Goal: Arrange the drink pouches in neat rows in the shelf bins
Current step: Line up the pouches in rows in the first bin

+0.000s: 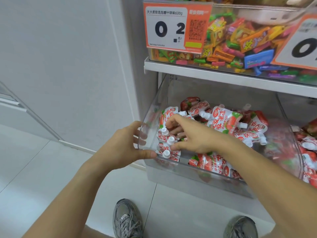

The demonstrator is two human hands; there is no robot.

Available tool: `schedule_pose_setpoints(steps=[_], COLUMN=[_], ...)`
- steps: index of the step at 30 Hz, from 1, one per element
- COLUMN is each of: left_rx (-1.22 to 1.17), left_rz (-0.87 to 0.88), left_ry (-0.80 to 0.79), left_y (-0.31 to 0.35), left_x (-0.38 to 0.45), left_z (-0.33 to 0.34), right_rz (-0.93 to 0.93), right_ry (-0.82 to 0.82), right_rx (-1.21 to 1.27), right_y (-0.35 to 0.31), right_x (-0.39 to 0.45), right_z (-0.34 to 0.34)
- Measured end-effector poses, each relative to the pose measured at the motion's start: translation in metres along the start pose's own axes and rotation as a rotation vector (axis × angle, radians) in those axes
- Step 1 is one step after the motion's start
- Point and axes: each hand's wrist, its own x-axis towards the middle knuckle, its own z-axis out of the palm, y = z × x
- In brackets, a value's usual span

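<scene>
By a white wall and pale tiled floor (pixel 42 169), the left hand (pixel 123 145) grips the clear plastic shelf bin (pixel 171 86); the right hand's (pixel 193 134) spread fingers (pixel 173 129) press the red-and-white spouted drink pouches (pixel 221 121).

A single head-worn camera looks forward and steeply down, close to the clear bin (pixel 171 93); its wide lens apparently bends the shelf edge (pixel 223 75).

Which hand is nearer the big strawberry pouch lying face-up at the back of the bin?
Right. The right hand reaches inside the bin just left of that pouch; the left hand grips the bin's left front corner, farther away.
</scene>
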Motion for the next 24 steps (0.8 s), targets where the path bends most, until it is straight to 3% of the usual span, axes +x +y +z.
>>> schedule_pose_setpoints(steps=[3, 5, 11, 13, 16, 18, 21, 24], left_rx=[-0.008, -0.012, 0.009, 0.042, 0.074, 0.079, 0.064, 0.013], left_rz=[-0.001, 0.0, 0.003, 0.011, 0.014, 0.001, -0.014, 0.053], left_ry=[0.004, 0.003, -0.011, -0.018, -0.022, -0.035, 0.015, 0.315], left_y=[-0.001, 0.0, 0.0, 0.001, 0.003, 0.005, 0.012, 0.022], left_x=[0.0, -0.001, 0.0, 0.0, 0.0, 0.0, 0.0, 0.004], left_z=[0.0, 0.0, -0.001, -0.002, -0.004, -0.005, -0.006, -0.004], right_rz=[0.002, -0.02, 0.067, 0.01, -0.004, 0.089, 0.113, 0.063], right_ry=[0.003, 0.0, -0.195, -0.074, 0.345, 0.328, 0.252, 0.386], right_rx=[-0.293, -0.36, -0.099, -0.077, -0.228, -0.452, -0.533, -0.482], right_y=[-0.006, -0.011, -0.009, -0.016, -0.019, -0.013, 0.0, 0.001], right_x=[0.006, 0.008, 0.0, -0.001, 0.006, 0.015, 0.025, 0.024], right_z=[0.005, 0.006, -0.016, -0.031, -0.046, -0.038, -0.02, -0.022])
